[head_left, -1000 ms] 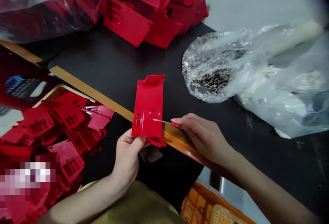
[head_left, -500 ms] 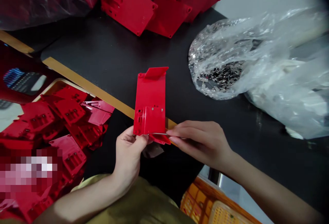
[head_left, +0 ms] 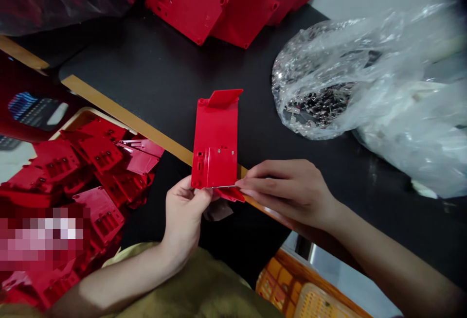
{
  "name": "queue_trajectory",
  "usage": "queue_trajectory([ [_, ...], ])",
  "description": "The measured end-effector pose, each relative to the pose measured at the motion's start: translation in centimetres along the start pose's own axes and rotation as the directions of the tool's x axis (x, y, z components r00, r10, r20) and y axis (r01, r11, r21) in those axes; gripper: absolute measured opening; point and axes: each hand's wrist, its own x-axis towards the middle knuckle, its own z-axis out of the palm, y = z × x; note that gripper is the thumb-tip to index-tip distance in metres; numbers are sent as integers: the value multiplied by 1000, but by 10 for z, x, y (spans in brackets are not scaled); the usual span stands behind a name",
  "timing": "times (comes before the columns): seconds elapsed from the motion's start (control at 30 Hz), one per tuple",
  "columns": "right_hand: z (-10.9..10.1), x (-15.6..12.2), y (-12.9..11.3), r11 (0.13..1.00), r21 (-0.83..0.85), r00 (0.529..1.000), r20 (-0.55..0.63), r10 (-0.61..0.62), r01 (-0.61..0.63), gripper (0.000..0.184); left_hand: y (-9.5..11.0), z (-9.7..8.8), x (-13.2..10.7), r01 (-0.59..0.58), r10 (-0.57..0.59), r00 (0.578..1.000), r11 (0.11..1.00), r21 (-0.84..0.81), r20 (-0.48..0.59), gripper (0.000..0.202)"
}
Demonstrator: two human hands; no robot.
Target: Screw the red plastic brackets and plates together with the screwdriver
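A pixelated patch [head_left: 44, 233] blurs the lower left corner, over some of the red plastic parts [head_left: 98, 162]. The right hand [head_left: 288, 191] hides most of a thin metal shaft [head_left: 224, 186]; only a sliver shows along the red panel [head_left: 215, 145]. The small metal pieces [head_left: 317, 106] inside the plastic bag [head_left: 310, 50] are too small and filmed over to tell. The top edge cuts off the red pile [head_left: 233, 2], and the bottom edge cuts off an orange crate [head_left: 277, 284].

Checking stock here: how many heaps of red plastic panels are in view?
2: a heap of red plastic panels at the far edge of the black tabletop, and another in a cream-rimmed tray at left. More may be hidden.
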Motion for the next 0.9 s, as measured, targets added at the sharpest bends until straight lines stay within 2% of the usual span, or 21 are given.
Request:
queue_trajectory([
  [0.17, 5, -6, -1, 962, -267, 998, 2, -56, 54, 15, 0, 1, 0, 0, 0, 1000, 1000, 8, -7, 7],
  [0.3, 7, -10, 3, 936, -337, 994, 30, -101, 105, 17, 1, 1, 0, 13, -13, 1000, 1000, 15, -28, 5],
  [0.4, 8, -10, 4, 944, -303, 991, 20, -131, 130, 17, 1, 2, -1, 16, -15, 999, 1000, 10, -38, 5],
  [0.5, 10, -7, 1, 964, -250, 994, -21, -104, 95, 12, 0, 2, -1, 9, -9, 999, 1000, 4, -41, 7],
  [0.8, 16, -6, -6, 990, -114, 996, 21, 91, -88, 10, -2, -1, -3, -19, 20, 999, 1000, 16, -44, 4],
  [0.9, 13, -2, -12, 975, -12, 973, 55, 222, -222, 17, -4, 0, -2, -31, 32, 998, 999, 14, -45, 4],
])
